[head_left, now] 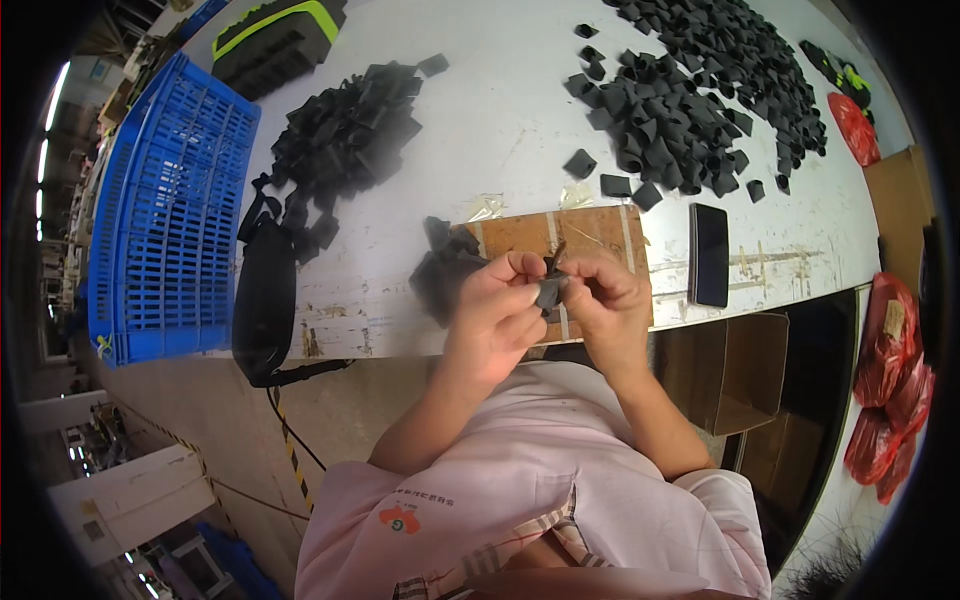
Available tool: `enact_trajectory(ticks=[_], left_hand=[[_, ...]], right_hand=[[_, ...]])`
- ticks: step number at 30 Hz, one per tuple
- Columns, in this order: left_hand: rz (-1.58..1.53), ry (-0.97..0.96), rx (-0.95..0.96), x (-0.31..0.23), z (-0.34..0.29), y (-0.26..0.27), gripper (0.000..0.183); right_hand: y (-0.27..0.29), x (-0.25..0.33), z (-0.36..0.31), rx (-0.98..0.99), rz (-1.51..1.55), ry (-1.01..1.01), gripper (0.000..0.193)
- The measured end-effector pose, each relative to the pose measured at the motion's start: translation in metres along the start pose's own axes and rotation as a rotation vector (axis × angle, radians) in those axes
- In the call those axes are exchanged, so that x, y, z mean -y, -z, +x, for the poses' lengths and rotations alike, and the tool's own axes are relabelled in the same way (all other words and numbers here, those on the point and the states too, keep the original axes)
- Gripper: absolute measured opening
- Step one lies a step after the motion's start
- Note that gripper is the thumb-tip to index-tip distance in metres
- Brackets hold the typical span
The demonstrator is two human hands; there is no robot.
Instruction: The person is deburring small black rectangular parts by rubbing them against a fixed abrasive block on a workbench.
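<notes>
Close together over a brown board [610, 240] at the table's near edge, my left hand [500, 305] and my right hand [605, 300] pinch one small dark grey fabric piece [549, 294] between them. Fingers and thumbs of both hands are closed on it. Something dark and thin pokes up between the fingertips, too small to name. Just left of my left hand lies a small heap of dark fabric pieces [437, 278], partly hidden by that hand.
A blue plastic crate [175, 210] and a black bag [265, 290] are at the left. Dark fabric pieces [345, 130] are heaped back left, rolled dark loops [660, 130] back right. A phone [708, 255] lies right of the board; red plastic bags [888, 380] hang far right.
</notes>
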State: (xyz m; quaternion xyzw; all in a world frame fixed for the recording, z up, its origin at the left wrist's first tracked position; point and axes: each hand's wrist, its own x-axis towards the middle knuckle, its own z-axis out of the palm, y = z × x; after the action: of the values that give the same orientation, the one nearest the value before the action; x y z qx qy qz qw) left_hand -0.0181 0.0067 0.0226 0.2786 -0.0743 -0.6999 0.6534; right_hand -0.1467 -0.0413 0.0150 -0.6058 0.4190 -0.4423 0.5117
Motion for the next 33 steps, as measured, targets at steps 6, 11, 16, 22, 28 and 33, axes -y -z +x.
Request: enact_trajectory(ticks=[6, 11, 16, 22, 28, 33], left_hand=[[0.91, -0.625, -0.179, 0.018, -0.003, -0.007, 0.014], [0.517, -0.33, -0.231, 0.003, -0.01, -0.026, 0.014], [-0.538, 0.21, 0.504, -0.023, 0.013, -0.023, 0.018], [-0.209, 0.116, 0.192, -0.008, 0.021, 0.016, 0.018], [0.794, -0.541, -0.01, -0.01, 0.023, -0.009, 0.026], [1.227, -0.955, 0.252, -0.017, 0.03, -0.015, 0.022]], right_hand=[[0.017, 0.011, 0.005, 0.309, 0.894, -0.753, 0.006], [0.025, 0.02, 0.012, 0.45, 0.816, -0.63, 0.014], [0.021, 0.054, 0.041, 0.522, 0.491, -0.391, 0.028], [0.018, 0.003, 0.043, 0.592, 0.526, -0.473, 0.029], [0.017, 0.014, 0.039, 0.415, 0.121, -0.202, 0.028], [0.023, 0.023, 0.026, 0.12, -0.335, 0.489, 0.036]])
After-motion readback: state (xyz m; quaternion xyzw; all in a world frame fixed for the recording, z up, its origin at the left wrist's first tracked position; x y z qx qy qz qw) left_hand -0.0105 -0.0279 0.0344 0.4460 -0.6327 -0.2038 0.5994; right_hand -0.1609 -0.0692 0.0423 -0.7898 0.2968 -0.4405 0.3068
